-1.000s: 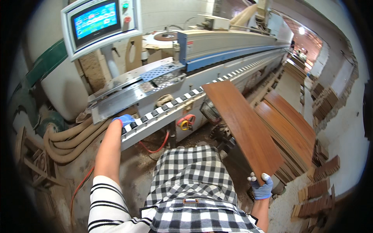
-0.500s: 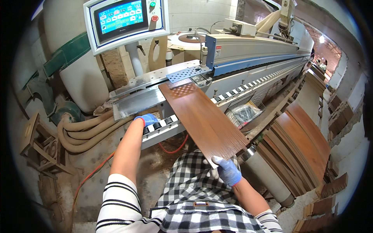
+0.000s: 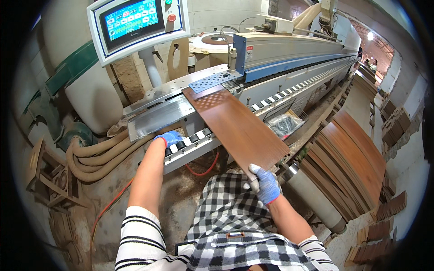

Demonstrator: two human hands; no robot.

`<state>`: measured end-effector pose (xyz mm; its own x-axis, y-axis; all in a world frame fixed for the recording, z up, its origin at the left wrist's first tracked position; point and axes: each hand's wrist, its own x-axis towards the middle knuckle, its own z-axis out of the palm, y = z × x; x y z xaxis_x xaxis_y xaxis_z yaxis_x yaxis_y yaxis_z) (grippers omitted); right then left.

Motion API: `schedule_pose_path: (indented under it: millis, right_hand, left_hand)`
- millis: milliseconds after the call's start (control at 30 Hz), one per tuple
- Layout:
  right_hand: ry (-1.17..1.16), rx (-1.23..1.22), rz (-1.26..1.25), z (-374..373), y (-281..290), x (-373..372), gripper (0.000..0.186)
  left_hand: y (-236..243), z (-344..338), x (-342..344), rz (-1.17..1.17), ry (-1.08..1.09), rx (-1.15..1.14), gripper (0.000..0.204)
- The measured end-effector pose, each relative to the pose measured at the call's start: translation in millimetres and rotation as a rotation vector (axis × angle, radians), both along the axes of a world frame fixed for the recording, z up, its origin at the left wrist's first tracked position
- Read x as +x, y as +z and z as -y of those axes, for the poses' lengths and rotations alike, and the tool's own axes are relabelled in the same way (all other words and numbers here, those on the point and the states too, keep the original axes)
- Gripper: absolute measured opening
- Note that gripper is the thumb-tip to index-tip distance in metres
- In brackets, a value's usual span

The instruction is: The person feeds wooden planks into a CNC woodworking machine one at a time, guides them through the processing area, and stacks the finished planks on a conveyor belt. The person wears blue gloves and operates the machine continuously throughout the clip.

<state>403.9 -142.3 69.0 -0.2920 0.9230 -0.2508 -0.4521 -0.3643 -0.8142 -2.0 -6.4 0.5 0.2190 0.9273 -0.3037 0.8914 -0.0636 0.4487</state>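
My left hand (image 3: 169,138), in a blue glove, rests at the near end of the roller rail (image 3: 195,145); its fingers are too indistinct to tell whether they grip. My right hand (image 3: 264,183), also gloved, grips the near end of a long brown wooden board (image 3: 233,124). The board slants across the rail, its far end at the perforated blue plate (image 3: 207,81) beside the machine's metal bed (image 3: 158,119).
A control screen (image 3: 131,22) stands at upper left over hoses (image 3: 90,160) and a wooden stool (image 3: 45,176). The machine's long beam (image 3: 294,56) runs back right. Stacked boards (image 3: 343,158) lie at right. People (image 3: 370,63) are in the distance.
The board has swung left from the right side onto the rail and up to the blue plate, carried by my right hand. My left hand stays on the rail as the view shifts.
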Motion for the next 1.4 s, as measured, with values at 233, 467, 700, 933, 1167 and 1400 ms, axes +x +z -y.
schedule_pose_path:
  millis: [233,467,700,933,1167,1400]
  right_hand:
    - [-0.213,-0.069,0.098,-50,3,47,0.029]
    - [-0.333,-0.07,0.205,-90,6,88,0.026]
    - [-0.274,0.127,-0.12,-40,4,154,0.042]
    - [-1.123,0.495,0.863,70,3,269,0.048]
    - [-1.532,0.084,0.903,143,16,400,0.05]
    - [-1.628,0.156,0.982,133,0,406,0.037]
  left_hand:
    - [9,-3,7,-0.008,-0.029,-0.019,0.043]
    - [5,3,0,0.002,0.065,-0.06,0.047]
    - [8,6,-6,0.056,0.058,-0.082,0.041]
    - [-15,-5,-31,0.124,0.107,-0.075,0.035]
    - [-6,-6,-16,0.137,0.138,-0.08,0.033]
    - [-29,-16,-36,0.103,0.039,0.026,0.033]
